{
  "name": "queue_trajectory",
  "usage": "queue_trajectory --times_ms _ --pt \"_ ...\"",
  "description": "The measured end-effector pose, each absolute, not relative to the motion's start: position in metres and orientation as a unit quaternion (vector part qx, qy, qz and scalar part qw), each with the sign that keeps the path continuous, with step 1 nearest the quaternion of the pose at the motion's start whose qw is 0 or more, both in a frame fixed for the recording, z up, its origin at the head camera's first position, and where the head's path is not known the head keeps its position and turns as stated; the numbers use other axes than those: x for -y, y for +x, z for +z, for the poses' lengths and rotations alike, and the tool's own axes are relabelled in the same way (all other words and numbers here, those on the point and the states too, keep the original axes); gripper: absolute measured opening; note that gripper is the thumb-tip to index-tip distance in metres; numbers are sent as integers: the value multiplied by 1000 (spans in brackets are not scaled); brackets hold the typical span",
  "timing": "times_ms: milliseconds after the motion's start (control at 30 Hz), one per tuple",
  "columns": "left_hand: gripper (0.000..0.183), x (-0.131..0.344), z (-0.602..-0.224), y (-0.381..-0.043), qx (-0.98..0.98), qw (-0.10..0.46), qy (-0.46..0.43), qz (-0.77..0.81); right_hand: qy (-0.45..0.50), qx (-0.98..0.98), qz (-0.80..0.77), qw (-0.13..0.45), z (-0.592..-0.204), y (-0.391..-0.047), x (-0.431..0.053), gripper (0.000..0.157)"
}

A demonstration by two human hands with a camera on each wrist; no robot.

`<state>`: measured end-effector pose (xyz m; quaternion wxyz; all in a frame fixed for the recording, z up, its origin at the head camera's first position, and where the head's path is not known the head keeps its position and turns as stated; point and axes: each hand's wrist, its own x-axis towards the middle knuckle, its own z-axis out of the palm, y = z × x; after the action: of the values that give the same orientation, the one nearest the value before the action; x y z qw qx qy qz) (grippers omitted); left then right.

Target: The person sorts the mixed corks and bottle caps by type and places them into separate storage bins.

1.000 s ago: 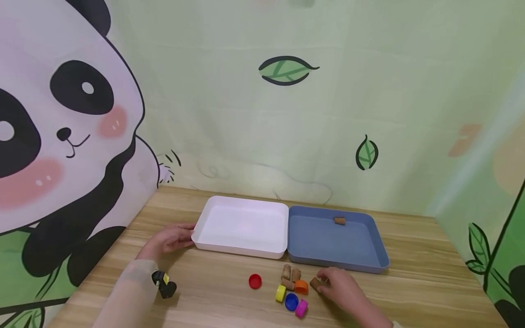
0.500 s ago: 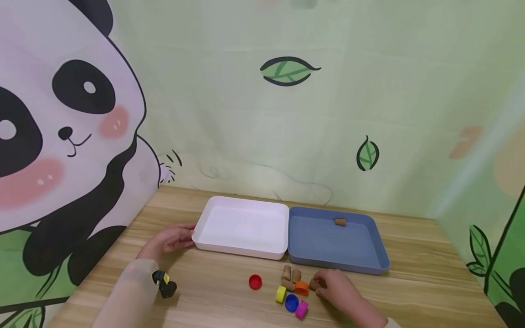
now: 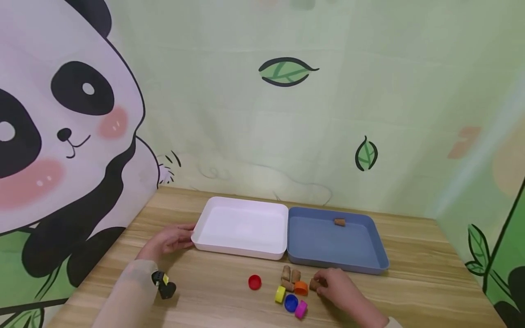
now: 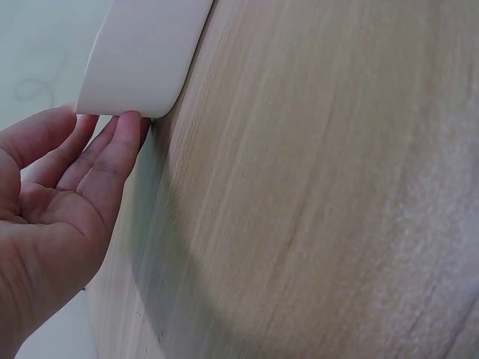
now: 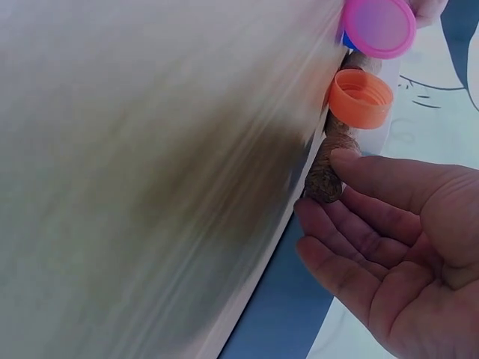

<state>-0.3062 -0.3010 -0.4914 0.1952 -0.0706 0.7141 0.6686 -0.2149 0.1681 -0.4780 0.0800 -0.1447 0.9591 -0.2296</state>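
Observation:
My right hand (image 3: 338, 289) pinches a brown cork (image 3: 313, 284) between thumb and fingers, low at the tabletop in front of the blue tray. In the right wrist view the thumb lies on one side of the cork, close by the orange bottle cap (image 5: 361, 99). Three more corks (image 3: 288, 286) lie bunched left of that cap. At the left end of the white tray (image 3: 246, 228), the fingertips of my left hand (image 3: 174, 238) touch the outer wall with the fingers fairly straight. The left wrist view shows the thumb up by the tray's rim (image 4: 138, 75).
Beside the white tray stands a blue tray (image 3: 332, 243) with one cork (image 3: 339, 222) near its back wall. Yellow (image 3: 280, 294), blue (image 3: 291, 303) and pink (image 3: 301, 310) bottle caps lie in front of the corks. A red cap (image 3: 254, 282) sits apart to the left.
My right hand has shifted slightly, and the cork's tilt in its fingers has changed a little. The left hand, trays and loose caps stay where they were.

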Motion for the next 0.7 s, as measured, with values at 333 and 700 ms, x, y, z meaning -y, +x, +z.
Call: queue_trajectory --times_ms 333,700 --pt "61 302 -494 -307 -714 201 -67 667 -177 -952 -240 69 -471 -213 -177 16" --pt "59 302 -494 -306 -712 200 -74 669 -186 -944 -259 89 -460 -213 -186 20"
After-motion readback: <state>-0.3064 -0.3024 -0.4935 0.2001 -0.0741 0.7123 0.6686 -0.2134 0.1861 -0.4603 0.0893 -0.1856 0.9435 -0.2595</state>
